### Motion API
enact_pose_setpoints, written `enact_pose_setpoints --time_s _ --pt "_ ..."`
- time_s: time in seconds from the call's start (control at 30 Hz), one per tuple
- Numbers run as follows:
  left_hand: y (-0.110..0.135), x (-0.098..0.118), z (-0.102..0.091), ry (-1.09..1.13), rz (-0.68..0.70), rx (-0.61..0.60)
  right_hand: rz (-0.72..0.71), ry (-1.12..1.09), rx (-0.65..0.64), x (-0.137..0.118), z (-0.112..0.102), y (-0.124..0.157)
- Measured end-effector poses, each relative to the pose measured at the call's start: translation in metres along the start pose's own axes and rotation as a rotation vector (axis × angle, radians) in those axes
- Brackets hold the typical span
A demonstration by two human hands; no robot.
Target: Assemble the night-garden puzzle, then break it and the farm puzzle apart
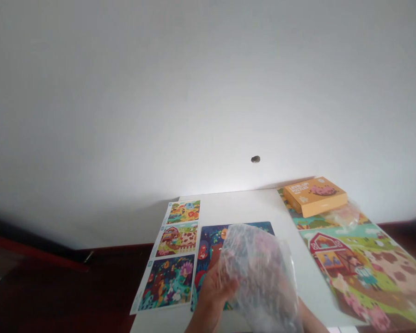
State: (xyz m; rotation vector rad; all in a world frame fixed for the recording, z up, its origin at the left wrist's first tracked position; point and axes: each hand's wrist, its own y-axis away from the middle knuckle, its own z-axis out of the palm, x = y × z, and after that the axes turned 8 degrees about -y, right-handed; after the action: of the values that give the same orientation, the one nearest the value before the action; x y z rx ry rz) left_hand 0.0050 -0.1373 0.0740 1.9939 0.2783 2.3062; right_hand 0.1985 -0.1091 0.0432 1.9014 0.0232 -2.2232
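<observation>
Landmark: flat, dark-blue illustrated puzzle (208, 236) with rounded corners, on the white rectangular table (234, 208). Crumpled, see-through plastic bag (251, 273) is held over the puzzle, covering most of it. Left hand (213, 289) is clamped on the bag's left edge, thumb on the near face. Right hand (280, 289) is mostly behind the bag; can't tell its grip. Left of the puzzle: white paper strip (156, 252) with three colourful pictures. Right of it: large, green farm-scene puzzle (370, 268). Beyond it, to the right: orange rectangular cardboard box (314, 196).
</observation>
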Motion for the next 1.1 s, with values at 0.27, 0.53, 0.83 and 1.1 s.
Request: enact_pose_setpoints --time_s 0.27,0.53,0.83,1.1 --pt "-0.005 0.028 -0.025 -0.137 -0.057 0.423 0.186 -0.387 -0.103 -0.047 -0.002 -0.006" --pt "-0.004 0.030 -0.045 0.048 -0.082 0.343 0.047 -0.153 0.109 -0.038 -0.005 -0.026" --pt "0.002 0.055 -0.065 0.154 -0.341 0.102 -0.011 -0.154 0.065 -0.022 0.005 -0.041" --pt "0.000 0.101 -0.092 -0.436 0.121 0.681 -0.174 0.464 0.235 0.001 -0.006 -0.056"
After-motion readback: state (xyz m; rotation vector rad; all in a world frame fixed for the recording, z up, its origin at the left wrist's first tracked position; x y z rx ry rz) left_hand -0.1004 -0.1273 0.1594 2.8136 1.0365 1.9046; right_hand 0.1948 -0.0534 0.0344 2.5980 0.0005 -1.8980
